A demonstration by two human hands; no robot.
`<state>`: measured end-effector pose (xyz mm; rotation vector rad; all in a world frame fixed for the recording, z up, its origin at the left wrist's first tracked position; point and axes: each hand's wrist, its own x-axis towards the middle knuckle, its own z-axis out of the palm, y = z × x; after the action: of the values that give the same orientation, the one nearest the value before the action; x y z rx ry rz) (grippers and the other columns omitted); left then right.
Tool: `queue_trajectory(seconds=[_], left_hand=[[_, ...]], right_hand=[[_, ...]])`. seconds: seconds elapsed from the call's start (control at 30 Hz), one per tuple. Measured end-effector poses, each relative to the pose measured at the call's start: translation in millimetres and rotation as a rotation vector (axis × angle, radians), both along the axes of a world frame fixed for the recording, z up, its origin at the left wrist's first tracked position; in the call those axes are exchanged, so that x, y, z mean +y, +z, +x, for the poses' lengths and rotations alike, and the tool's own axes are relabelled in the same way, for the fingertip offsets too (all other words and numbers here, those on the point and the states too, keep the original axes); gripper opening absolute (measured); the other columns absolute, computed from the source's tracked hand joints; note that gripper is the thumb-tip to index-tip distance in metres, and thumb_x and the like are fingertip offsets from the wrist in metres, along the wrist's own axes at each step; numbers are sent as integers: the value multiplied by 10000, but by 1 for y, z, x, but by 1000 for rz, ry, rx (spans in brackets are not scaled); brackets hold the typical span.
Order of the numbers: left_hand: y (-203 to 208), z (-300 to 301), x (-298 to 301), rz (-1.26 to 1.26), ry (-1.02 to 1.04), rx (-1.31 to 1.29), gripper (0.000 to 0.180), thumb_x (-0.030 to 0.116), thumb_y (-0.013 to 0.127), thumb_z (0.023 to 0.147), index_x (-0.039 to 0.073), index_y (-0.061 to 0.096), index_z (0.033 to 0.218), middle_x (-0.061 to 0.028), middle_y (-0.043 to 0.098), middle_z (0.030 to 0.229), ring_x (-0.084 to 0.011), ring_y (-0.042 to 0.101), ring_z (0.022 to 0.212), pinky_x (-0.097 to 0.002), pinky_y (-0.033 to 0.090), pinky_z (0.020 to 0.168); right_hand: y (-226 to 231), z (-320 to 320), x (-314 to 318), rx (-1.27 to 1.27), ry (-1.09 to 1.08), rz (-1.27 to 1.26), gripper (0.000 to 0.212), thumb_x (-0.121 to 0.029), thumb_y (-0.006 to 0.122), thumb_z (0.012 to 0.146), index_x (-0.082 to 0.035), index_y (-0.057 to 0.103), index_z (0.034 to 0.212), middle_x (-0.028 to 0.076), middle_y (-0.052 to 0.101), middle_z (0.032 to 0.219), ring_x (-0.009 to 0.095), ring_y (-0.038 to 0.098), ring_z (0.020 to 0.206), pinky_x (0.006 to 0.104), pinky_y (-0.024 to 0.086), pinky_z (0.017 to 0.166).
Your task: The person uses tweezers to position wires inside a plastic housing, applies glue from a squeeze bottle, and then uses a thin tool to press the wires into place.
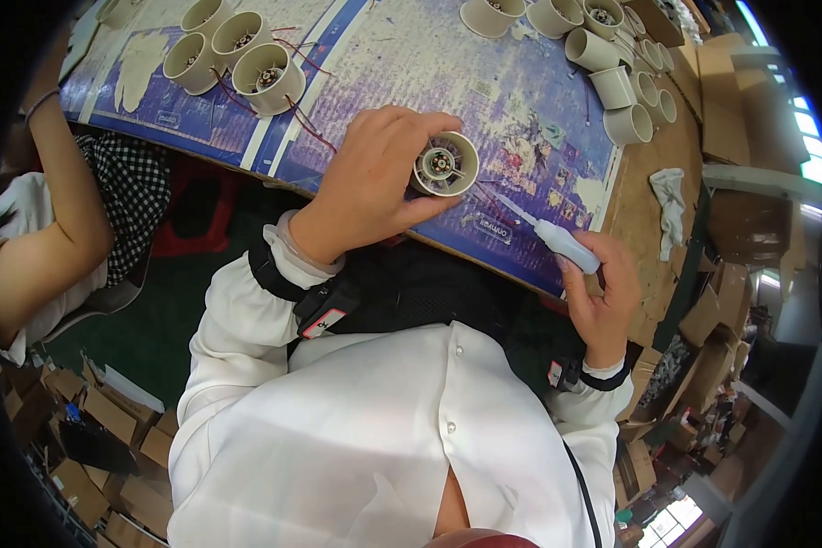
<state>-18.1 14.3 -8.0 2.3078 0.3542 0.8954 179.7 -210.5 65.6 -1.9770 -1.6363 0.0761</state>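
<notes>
My left hand is wrapped around a short off-white cylindrical housing near the table's front edge. The housing's open end faces up, and a small round motor with copper-coloured parts shows inside, held in a hub. In my right hand is a pale squeeze bottle with a long thin nozzle, gripped between thumb and fingers. That nozzle points up and left toward the housing, with its tip apart from the rim. Thin dark red wires lie on the table to the left of my left hand.
Several similar housings with motors and wires stand at the far left. More housings, some lying on their sides, crowd the far right. A crumpled white cloth lies on cardboard at right. Another person's arm is at the left.
</notes>
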Motion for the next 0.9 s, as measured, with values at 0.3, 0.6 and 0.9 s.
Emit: queue_trajectory(seconds=[0.3,0.6,0.9], left_hand=[[-1,-1,0,-7,1,-4,586,204,850,736,105,582,1249,-66,647,1183,-303,571,1097,-408,397,979],[0,-2,0,-15,-4,1,588,211,851,736,107,581,1249,-68,646,1180,-307,568,1101,-409,392,982],[-1,-1,0,-8,-3,7,593,220,852,737,106,579,1251,-72,645,1184,-311,568,1107,-413,391,985]], right_hand=[[5,-3,2,-28,2,8,233,2,740,852,-5,659,1070,125,668,981,248,634,860,310,489,755],[11,-6,5,-69,16,10,229,-6,755,836,-8,663,1046,124,672,959,264,635,842,327,490,745],[9,-6,4,-88,17,33,234,-15,764,828,-12,667,1040,125,675,959,268,636,837,330,489,737]])
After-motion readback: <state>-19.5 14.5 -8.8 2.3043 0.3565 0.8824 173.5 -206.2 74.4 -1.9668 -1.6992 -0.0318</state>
